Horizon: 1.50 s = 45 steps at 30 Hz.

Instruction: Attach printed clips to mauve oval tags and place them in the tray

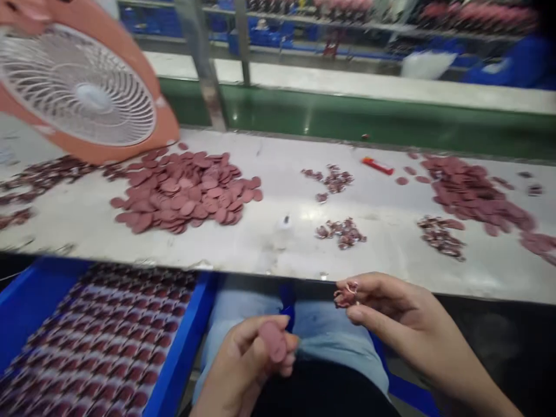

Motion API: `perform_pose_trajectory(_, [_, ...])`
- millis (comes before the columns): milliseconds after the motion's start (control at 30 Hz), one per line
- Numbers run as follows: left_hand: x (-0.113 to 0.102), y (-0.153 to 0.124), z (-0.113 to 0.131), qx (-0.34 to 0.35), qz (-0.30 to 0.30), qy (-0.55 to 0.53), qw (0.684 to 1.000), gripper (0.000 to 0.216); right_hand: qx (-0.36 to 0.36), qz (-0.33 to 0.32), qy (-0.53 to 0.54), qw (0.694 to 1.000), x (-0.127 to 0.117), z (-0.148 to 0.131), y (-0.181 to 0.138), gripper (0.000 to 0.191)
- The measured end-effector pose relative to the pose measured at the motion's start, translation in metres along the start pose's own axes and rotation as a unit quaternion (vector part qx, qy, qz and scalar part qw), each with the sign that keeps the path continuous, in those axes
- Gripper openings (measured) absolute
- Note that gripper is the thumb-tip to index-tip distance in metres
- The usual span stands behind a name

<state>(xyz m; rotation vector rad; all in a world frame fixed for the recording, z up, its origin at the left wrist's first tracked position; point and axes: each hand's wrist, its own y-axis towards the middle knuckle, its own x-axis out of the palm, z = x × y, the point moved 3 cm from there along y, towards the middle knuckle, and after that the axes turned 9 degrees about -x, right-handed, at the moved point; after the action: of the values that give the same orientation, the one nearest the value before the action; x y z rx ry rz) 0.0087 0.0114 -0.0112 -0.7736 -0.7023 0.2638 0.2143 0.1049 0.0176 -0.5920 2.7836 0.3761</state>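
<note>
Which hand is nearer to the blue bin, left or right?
Left. The left hand, pinching pink discs, is just right of the blue bin; the right hand, holding a small shiny piece, is farther right, by the table edge.

White bench (295,255): beyond and left of the left grip (249,353), an orange fan (93,95) and a disc heap (186,194); beyond the right grip (403,313), small shiny clusters (343,233), a red tube (377,166), a second disc heap (473,191).
</note>
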Motion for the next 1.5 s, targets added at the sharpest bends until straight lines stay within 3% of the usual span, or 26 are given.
perform_pose_trajectory(67, [0.004,-0.003,-0.001,-0.001,-0.038,-0.025,0.999,0.04,-0.008,-0.042,0.081,0.996,0.018,-0.014,0.004,0.012])
perform_pose_trajectory(167, [0.004,-0.004,-0.003,-0.001,-0.097,-0.023,0.995,0.034,-0.063,-0.104,0.086,0.989,0.037,-0.033,0.013,0.004])
perform_pose_trajectory(367, [-0.002,-0.006,-0.005,0.0,-0.144,-0.025,0.989,0.031,-0.11,-0.204,0.036,0.972,0.048,-0.043,0.019,0.022])
perform_pose_trajectory(500, [-0.002,-0.007,-0.004,-0.009,-0.135,-0.027,0.99,0.031,-0.135,-0.215,0.021,0.967,0.049,-0.044,0.018,0.027])
perform_pose_trajectory(1067, [-0.011,-0.005,-0.008,-0.025,-0.144,-0.029,0.989,0.035,-0.194,-0.276,-0.077,0.938,0.054,-0.053,0.02,0.019])
perform_pose_trajectory(1500, [-0.015,-0.004,-0.007,-0.029,-0.126,-0.043,0.991,0.035,-0.22,-0.288,-0.08,0.928,0.061,-0.061,0.026,0.011])
